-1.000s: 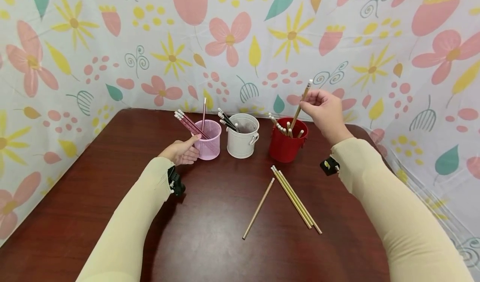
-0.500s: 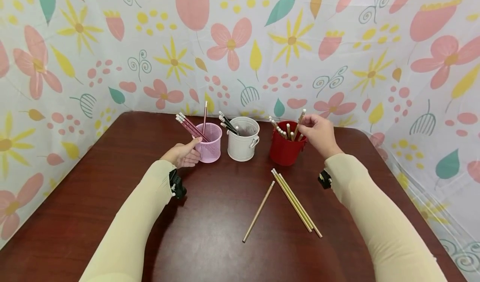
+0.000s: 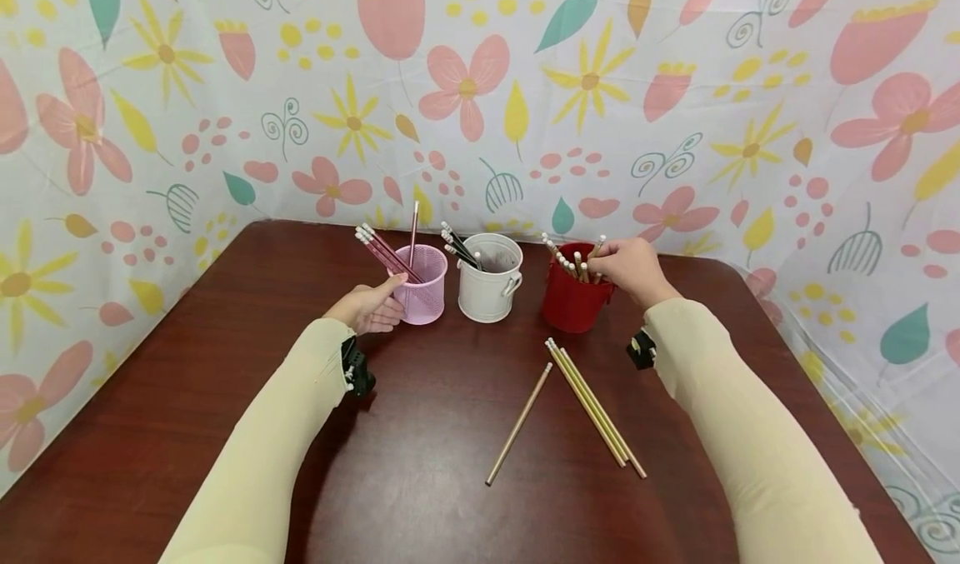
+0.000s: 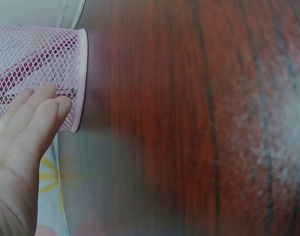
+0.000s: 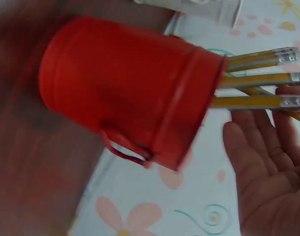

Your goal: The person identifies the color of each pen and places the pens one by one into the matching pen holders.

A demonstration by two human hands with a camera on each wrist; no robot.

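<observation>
My left hand [image 3: 371, 307] is at the side of a pink mesh cup [image 3: 423, 304], thumb at its rim and the other fingers straight along the wall. Several dark pink pencils [image 3: 386, 254] lean in that cup. Over at the right, my right hand [image 3: 633, 268] pinches a pencil [image 3: 599, 244] near its white eraser end, the lower part hidden inside a red bucket [image 3: 573, 307]. Several other pencils stand in the red bucket, erasers up. In the right wrist view the fingers are behind yellow pencils [image 5: 253, 102] that stick out of the bucket.
Between the two stands a white bucket [image 3: 483, 296] with black pencils [image 3: 459, 247]. One gold pencil [image 3: 517, 425] and several yellowish pencils [image 3: 592, 406] lie on the dark wooden table [image 3: 420, 447]. A flowered cloth [image 3: 480, 156] hangs behind.
My right hand has come down with the pencil, which was upright above the red bucket and now sits mostly inside it. My left hand stays at the pink cup.
</observation>
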